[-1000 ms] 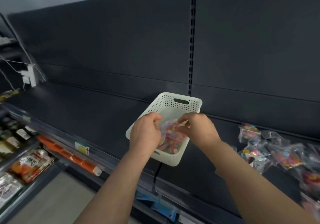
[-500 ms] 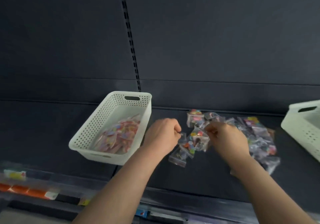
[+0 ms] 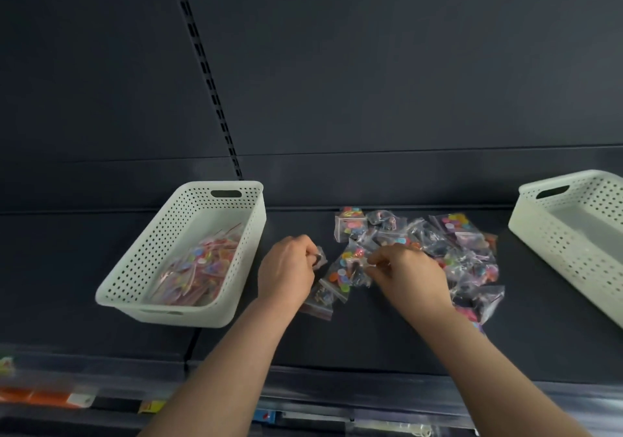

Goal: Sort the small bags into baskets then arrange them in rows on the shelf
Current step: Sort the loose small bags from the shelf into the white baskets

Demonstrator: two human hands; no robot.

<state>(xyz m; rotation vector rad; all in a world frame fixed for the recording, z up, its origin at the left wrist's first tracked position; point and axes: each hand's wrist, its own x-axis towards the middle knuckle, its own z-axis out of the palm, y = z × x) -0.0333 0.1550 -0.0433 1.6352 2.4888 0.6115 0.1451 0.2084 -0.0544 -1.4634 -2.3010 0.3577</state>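
A pile of small clear bags (image 3: 435,244) with colourful contents lies on the dark shelf (image 3: 371,335). My left hand (image 3: 286,268) pinches a small bag (image 3: 319,258) at the pile's left edge. My right hand (image 3: 404,271) pinches another small bag (image 3: 354,264) with coloured dots. A white perforated basket (image 3: 135,268) at the left holds several sorted bags (image 3: 199,268). A second white basket (image 3: 556,234) stands at the right, with no bags visible in the part of its inside that shows.
The dark back panel (image 3: 337,82) rises behind the shelf. Price-tag rail (image 3: 303,403) runs along the front edge. Orange packets (image 3: 40,398) lie on a lower shelf at the bottom left. More loose bags (image 3: 320,301) lie near my left wrist.
Both hands left the left basket and moved right to the loose pile, where each now pinches a bag. The view swung right, bringing the second basket into sight.
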